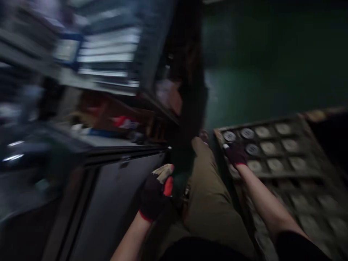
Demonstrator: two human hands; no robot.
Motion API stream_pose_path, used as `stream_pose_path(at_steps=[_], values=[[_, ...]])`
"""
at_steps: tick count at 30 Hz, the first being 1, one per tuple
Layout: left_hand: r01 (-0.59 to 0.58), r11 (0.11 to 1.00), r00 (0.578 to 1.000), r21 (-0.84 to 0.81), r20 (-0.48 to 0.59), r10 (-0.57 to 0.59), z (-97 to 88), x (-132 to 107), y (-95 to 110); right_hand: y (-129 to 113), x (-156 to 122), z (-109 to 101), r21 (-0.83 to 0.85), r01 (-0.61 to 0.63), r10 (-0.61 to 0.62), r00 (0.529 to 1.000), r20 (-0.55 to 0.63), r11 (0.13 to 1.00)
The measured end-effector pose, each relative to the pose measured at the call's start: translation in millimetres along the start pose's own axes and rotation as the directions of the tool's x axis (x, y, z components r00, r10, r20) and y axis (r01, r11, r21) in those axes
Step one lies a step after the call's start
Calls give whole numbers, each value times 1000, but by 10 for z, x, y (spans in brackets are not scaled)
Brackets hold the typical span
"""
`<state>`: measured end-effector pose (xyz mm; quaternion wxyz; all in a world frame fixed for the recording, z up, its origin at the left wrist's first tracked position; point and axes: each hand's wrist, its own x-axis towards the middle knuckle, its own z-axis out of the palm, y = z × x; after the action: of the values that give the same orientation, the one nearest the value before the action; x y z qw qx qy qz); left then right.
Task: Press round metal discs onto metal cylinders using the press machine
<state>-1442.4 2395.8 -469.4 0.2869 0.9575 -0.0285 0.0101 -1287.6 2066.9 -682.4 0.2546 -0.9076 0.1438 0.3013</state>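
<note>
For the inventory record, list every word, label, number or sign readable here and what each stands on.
No text is readable.
Round discs in the compartment tray: any markings too blurred to read.
Red-and-white item in the background: any print too blurred to read.

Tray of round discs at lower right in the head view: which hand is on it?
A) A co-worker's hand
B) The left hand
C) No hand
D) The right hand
D. The right hand, dark-gloved with red trim, lies on the compartment tray, while the left hand is away beside the dark panel.
</note>
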Motion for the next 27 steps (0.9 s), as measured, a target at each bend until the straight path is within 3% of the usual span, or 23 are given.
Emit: stream_pose_path(at_steps=[2,3,4,6,8,9,10,12,14,16,18,20,23,27], values=[[-54,993,981,104,-180,72,-304,-117,2,-772,-108,-158,152,254,-240,965,-104,955],[-62,986,960,156,-262,102,-486,-172,-5,-1213,-214,-223,273,426,-402,905,-142,863],[-59,977,933,204,-336,126,-688,-236,-15,-1672,-371,-279,361,572,-552,817,-167,737],[-39,957,872,287,-458,173,-1131,-410,-39,-2588,-826,-362,429,763,-785,595,-173,484],[4,928,810,372,-546,215,-1570,-646,-73,-3452,-1368,-379,449,860,-933,335,-133,244],[49,911,787,409,-577,217,-1768,-772,-101,-3858,-1622,-354,413,898,-965,227,-131,155],[109,896,776,431,-600,195,-1946,-894,-139,-4243,-1845,-307,352,931,-983,144,-110,97],[238,872,766,427,-634,102,-2229,-1107,-238,-4927,-2185,-164,190,980,-998,63,-24,58],[316,865,770,390,-638,6,-2412,-1277,-337,-5458,-2409,10,4,997,-994,71,79,72],[335,865,779,374,-626,-31,-2506,-1422,-408,-5809,-2552,178,-159,981,-974,138,180,110],[341,867,776,364,-630,-41,-2538,-1561,-453,-5997,-2614,314,-281,951,-944,207,257,131],[372,873,745,316,-663,-77,-2552,-1704,-499,-6070,-2601,406,-356,927,-930,232,284,122],[435,875,677,212,-718,-163,-2658,-1924,-659,-6080,-2522,466,-376,921,-943,210,257,102],[585,795,540,160,-808,-235,-3074,-2197,-1038,-6062,-2503,460,-374,915,-937,251,242,148]])
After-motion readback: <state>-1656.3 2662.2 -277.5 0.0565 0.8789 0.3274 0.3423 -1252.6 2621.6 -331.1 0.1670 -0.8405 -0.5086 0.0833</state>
